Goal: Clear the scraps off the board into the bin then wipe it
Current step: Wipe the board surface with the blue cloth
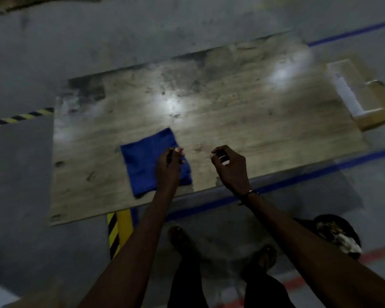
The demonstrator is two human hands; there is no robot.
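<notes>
The grey concrete floor point(31, 63) fills most of the frame, crossed by blue tape lines point(298, 178) at the right, a red line point(298, 281) at the lower right and yellow-and-black hazard tape point(20, 117) at the left edge and again below the middle.

A large, stained wooden board point(231, 112) lies flat on the floor across the middle of the frame, with bright patches of reflected light on its surface. The view is dim and blurred, so I cannot tell whether any scraps lie on it.

Just beyond the board's right end, in the upper right of the frame, sits a flat brown cardboard piece point(373, 101) with a pale strip on it.

A round dark bin point(340, 234) with pale scraps inside stands on the floor at the lower right, well apart from the board and partly behind the right forearm.

A folded blue cloth point(147, 156) lies flat on the near part of the board, left of centre.

The left hand point(170, 164) hangs over the cloth's right edge, fingers curled together at the tips; whether it pinches anything, I cannot tell. The right hand point(228, 165) hovers over bare board beside the cloth, fingers curled loosely, holding nothing visible. A thin band circles the right wrist.
</notes>
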